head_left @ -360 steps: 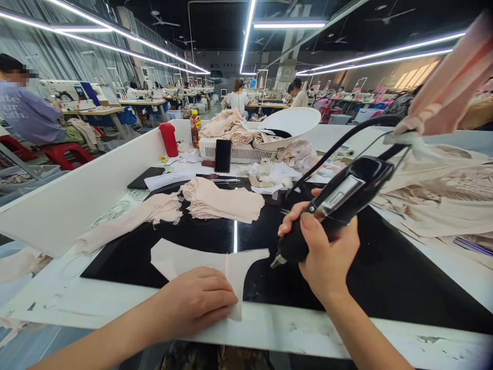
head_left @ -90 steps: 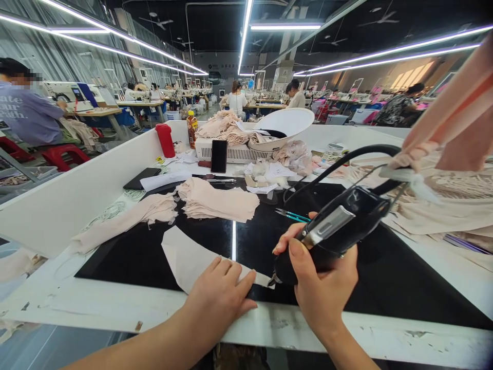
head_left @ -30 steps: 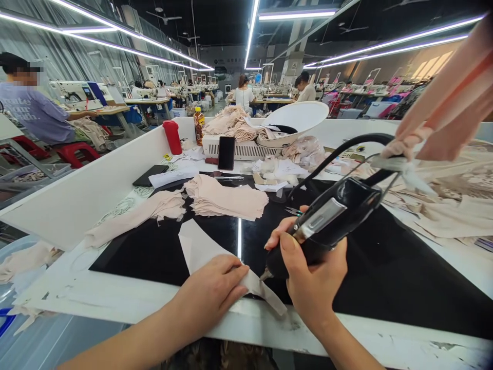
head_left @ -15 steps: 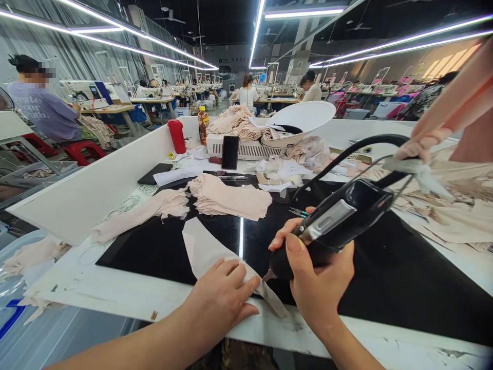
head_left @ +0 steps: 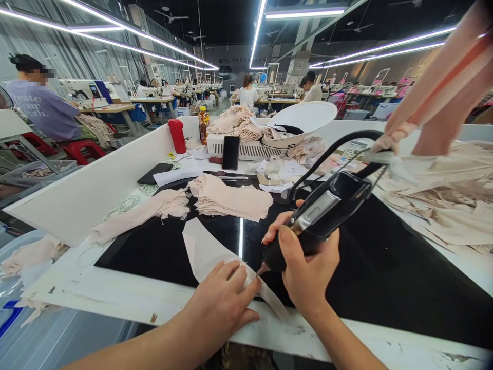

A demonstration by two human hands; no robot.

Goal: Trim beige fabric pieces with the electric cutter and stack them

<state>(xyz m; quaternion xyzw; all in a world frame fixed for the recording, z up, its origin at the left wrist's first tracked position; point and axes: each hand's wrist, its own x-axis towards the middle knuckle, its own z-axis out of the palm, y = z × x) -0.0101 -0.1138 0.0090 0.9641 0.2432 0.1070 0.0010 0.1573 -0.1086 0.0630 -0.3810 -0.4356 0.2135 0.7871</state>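
Note:
My left hand (head_left: 221, 295) lies over a pale curved fabric piece (head_left: 202, 244), pressing it on the black board (head_left: 389, 277); its fingers are outstretched, the index near the piece's right edge. My right hand (head_left: 310, 277) is wrapped round a black corded hand tool (head_left: 342, 198) with a silver lever. The tool slants down to the left, and its narrow tip is at the fabric's edge beside my left index finger. I cannot tell if the tip touches the cloth. Just beyond lie a stack of pale pink cut pieces (head_left: 231, 198) and another pink bundle (head_left: 154, 210).
Pink cloth strips (head_left: 431, 108) hang at the right, tied to the tool's cable. More fabric (head_left: 454, 195) is heaped below them. Toward the back stand a phone (head_left: 230, 152), a red cup (head_left: 176, 136) and a bottle (head_left: 203, 126). A person (head_left: 42, 105) sits at the far left.
My right hand and the tool have shifted a little left, bringing the tip closer to my left index finger. The hanging strips have swung left. The fabric piece has barely moved.

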